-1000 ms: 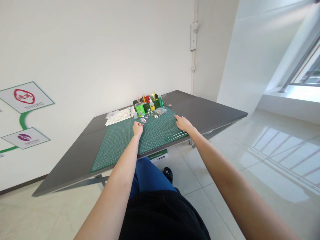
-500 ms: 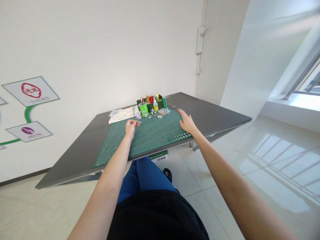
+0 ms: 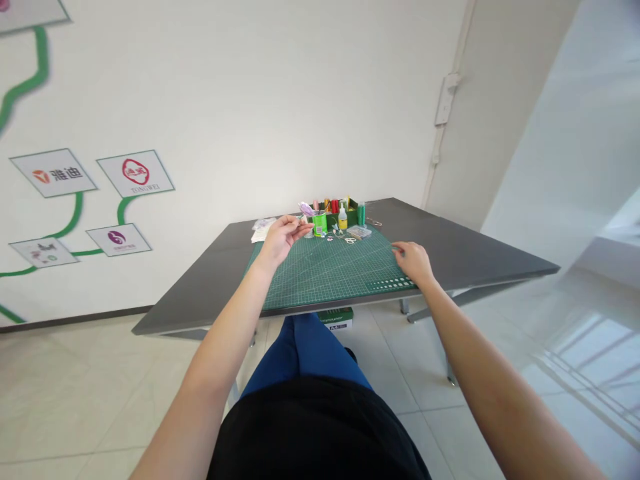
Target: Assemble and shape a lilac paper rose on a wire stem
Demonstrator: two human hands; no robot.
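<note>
My left hand (image 3: pixel 285 235) is raised above the green cutting mat (image 3: pixel 325 273), thumb and fingers pinched together. A small purple flower-like piece (image 3: pixel 306 209) shows just beyond its fingertips, apparently held by a thin stem too small to make out. My right hand (image 3: pixel 414 261) rests near the mat's right edge, fingers loosely bent and holding nothing visible. White-handled scissors (image 3: pixel 351 241) and a clear plastic case (image 3: pixel 359 231) lie on the mat's far part, with small trinkets beside them.
At the back of the dark table (image 3: pixel 465 250) stand a bright green can (image 3: pixel 320 225), a yellow-labelled glue bottle (image 3: pixel 343 219), a dark green box (image 3: pixel 353 215) with thread spools, and a green cylinder (image 3: pixel 361 213). White papers (image 3: pixel 261 231) lie back left, against the wall.
My left hand has risen, bringing the purple piece up with it. My right hand's fingers have gone from stretched out to loosely bent. The view has swung left.
</note>
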